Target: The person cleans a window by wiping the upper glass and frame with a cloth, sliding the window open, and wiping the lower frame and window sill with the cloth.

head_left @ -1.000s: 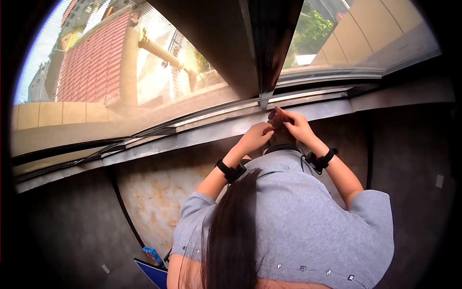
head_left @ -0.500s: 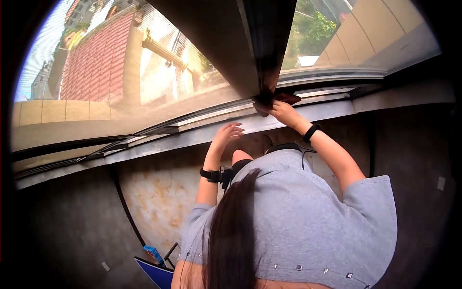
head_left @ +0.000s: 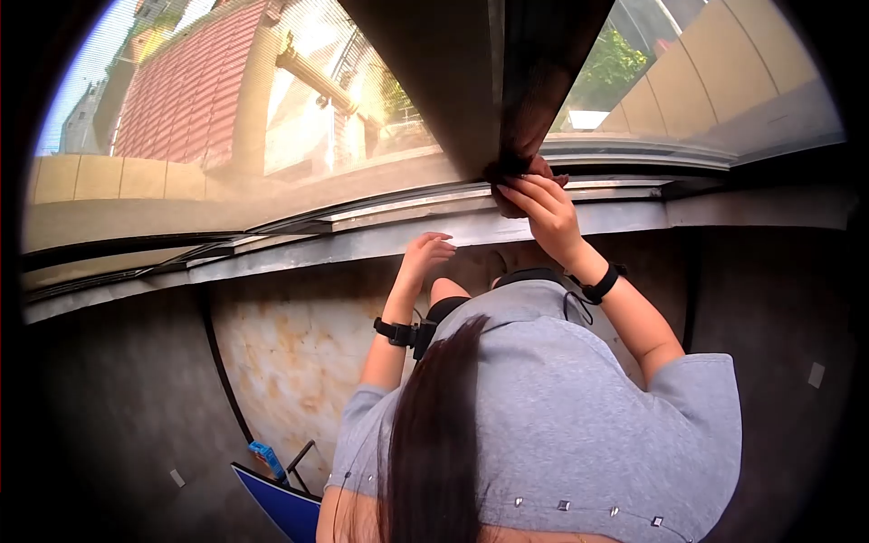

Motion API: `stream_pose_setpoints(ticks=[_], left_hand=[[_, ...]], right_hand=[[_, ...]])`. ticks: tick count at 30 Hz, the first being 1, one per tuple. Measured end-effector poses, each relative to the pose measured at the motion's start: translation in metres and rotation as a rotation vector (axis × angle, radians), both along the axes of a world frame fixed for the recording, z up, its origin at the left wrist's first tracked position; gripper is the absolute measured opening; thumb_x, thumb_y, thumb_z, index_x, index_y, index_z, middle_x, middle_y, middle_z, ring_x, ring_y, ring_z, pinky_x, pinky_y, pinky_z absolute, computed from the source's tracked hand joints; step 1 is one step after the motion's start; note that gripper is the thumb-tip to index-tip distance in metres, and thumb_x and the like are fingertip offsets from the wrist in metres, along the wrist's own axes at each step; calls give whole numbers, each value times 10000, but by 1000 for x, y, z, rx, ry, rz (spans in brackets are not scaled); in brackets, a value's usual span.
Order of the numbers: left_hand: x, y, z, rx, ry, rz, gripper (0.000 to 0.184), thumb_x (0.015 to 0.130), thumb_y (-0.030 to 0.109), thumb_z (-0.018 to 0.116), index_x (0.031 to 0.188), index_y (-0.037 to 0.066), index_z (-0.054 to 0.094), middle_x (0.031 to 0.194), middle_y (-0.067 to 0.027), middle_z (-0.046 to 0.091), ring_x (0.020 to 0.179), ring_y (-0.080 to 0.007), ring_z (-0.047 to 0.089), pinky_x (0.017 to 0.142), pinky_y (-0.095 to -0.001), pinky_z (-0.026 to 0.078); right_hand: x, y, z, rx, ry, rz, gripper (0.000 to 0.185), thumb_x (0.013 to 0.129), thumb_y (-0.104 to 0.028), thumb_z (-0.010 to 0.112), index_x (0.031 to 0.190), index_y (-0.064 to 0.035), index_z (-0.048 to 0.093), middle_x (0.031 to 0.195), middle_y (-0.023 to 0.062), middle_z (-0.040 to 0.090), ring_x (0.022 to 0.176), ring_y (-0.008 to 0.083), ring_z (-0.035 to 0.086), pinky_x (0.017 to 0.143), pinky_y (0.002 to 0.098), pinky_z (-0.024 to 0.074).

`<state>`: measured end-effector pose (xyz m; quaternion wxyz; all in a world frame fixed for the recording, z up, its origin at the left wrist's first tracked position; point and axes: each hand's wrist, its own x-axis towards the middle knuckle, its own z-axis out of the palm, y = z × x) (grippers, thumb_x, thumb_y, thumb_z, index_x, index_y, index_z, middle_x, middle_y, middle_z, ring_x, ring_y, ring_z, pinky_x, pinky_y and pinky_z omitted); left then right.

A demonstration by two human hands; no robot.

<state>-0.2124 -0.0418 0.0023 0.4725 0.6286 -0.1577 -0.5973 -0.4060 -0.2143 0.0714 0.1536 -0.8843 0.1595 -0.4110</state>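
Observation:
My right hand (head_left: 547, 210) presses a dark reddish-brown cloth (head_left: 512, 208) against the foot of the dark upright window frame (head_left: 523, 109). Its fingers are bent over the cloth, which shows below and behind them. My left hand (head_left: 428, 254) hovers just in front of the light window sill (head_left: 380, 242), fingers loosely extended and holding nothing. Both wrists wear black bands; a small dark box is attached to the left one.
Sliding window tracks (head_left: 407, 206) run along the sill, with glass panes on both sides of the upright. Below the sill is a stained wall (head_left: 281, 362). At lower left, a blue panel (head_left: 276, 507) stands beside a small blue packet (head_left: 267, 459).
My right hand has turned, its back now showing more, and the cloth has bunched closer around the frame's foot. My left hand has barely moved. The view has shifted slightly.

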Motion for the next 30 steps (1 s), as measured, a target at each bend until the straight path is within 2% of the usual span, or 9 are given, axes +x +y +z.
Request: stream_pose_setpoints(ticks=[6,8,11,14,18,22,23,27,30], left_hand=[[11,4,20,55,-82,-83,244,874,150,421,1035,-2,524,882,-89,603,816,-146,584,745,-237,459],[18,10,19,63,-103,-66,244,875,155,425,1032,-3,526,879,-89,604,817,-142,583,740,-233,458],[22,8,18,77,-161,-72,225,879,163,429,1013,22,542,877,-75,606,815,-133,577,723,-240,455],[-5,-19,36,-116,-805,-222,140,823,68,491,934,45,574,906,-75,599,834,-180,565,714,-297,442],[-48,-73,112,-771,-1542,-303,219,696,-12,552,904,49,587,1039,-92,553,957,-264,521,827,-367,409],[-69,-121,144,-1160,-1775,-472,226,691,14,534,910,7,592,1070,-100,546,1069,-235,483,876,-366,389],[-69,-130,145,-1256,-1846,-567,236,701,13,532,929,10,596,1078,-96,545,1081,-233,478,896,-362,381],[-55,-147,116,-1062,-2200,-669,233,711,71,509,907,-23,592,986,-70,566,1048,-191,496,932,-358,343],[-50,-138,111,-1086,-2144,-648,235,707,110,526,902,-3,594,937,-56,569,1036,-180,497,920,-343,349]], right_hand=[[-7,-7,-77,11,197,89,314,662,46,497,937,-40,621,935,78,606,857,241,558,749,349,450],[-29,-13,-96,399,313,-63,318,655,66,486,929,-28,618,916,103,610,845,271,552,761,343,445],[-59,-20,-91,423,155,-265,367,643,91,450,954,-21,609,933,143,606,901,303,546,794,360,439],[-82,-18,-81,758,15,-487,421,647,100,381,991,-15,595,977,151,605,925,270,574,838,314,433],[-77,-12,-54,758,-177,-462,432,648,100,378,1013,-9,582,942,130,604,897,260,581,828,295,432],[-53,-19,-73,654,-44,-392,395,645,124,407,988,17,570,906,142,601,872,256,594,789,297,453],[-47,-21,-87,715,-68,-403,390,614,120,419,950,0,578,875,162,588,855,325,557,774,340,437],[-33,-13,-84,849,-70,-496,381,601,105,413,925,17,593,868,180,605,847,308,591,778,343,452],[-34,-4,-87,824,-127,-409,412,597,137,401,941,16,593,872,173,609,855,289,596,781,320,457]])
